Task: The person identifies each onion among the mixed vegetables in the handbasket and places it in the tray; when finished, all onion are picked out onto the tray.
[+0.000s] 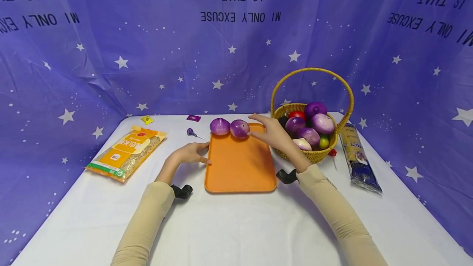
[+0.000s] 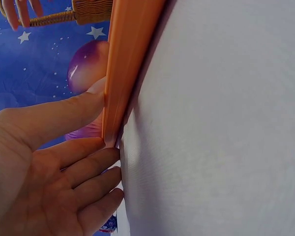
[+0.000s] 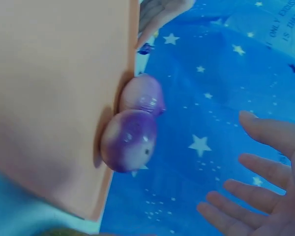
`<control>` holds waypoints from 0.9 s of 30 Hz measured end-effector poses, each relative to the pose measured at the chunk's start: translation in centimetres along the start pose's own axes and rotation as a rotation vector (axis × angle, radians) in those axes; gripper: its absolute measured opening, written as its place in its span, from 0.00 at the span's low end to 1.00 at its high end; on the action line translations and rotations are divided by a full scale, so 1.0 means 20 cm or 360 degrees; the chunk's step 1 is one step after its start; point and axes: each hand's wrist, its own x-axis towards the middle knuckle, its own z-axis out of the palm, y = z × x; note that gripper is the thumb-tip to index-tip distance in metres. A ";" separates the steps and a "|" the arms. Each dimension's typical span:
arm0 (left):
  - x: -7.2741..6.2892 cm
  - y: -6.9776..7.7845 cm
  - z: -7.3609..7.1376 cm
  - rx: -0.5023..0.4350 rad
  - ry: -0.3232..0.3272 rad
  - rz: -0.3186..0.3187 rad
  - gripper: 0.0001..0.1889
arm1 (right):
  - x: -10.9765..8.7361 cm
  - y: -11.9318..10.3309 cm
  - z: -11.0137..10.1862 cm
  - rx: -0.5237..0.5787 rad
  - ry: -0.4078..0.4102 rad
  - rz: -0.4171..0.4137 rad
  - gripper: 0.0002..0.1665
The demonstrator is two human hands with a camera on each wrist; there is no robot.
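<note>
An orange tray [image 1: 240,163] lies on the table with two purple onions [image 1: 219,127] [image 1: 239,129] side by side at its far edge. My left hand [image 1: 189,153] is at the tray's left side; in the left wrist view its thumb [image 2: 83,105] touches the tray's rim [image 2: 128,54], and its other fingers extend straight beside the edge. My right hand [image 1: 272,134] is over the tray's far right part, fingers spread, close to the right-hand onion. In the right wrist view, the right hand [image 3: 265,187] is apart from both onions and holds nothing.
Right of the tray stands a wicker basket [image 1: 314,157] with a tall handle, filled with onions and other vegetables. A red lollipop [image 1: 332,152] and a long dark packet [image 1: 360,159] lie beyond it. Leftward are a grain bag [image 1: 127,151], a purple lollipop [image 1: 190,132] and wrapped candies [image 1: 147,119] [image 1: 194,118].
</note>
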 end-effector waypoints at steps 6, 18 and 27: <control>0.00 -0.01 0.00 -0.0011 0.0003 0.0000 0.46 | -0.14 0.02 -0.15 0.0029 0.0029 0.0024 0.32; 0.00 -0.01 0.00 -0.0003 0.0013 0.0016 0.46 | -0.27 0.21 -0.47 -0.0171 0.0305 0.0320 0.33; 0.00 -0.01 0.01 -0.0040 0.0017 0.0020 0.47 | -0.36 0.38 -0.58 -0.0178 0.0345 0.0621 0.33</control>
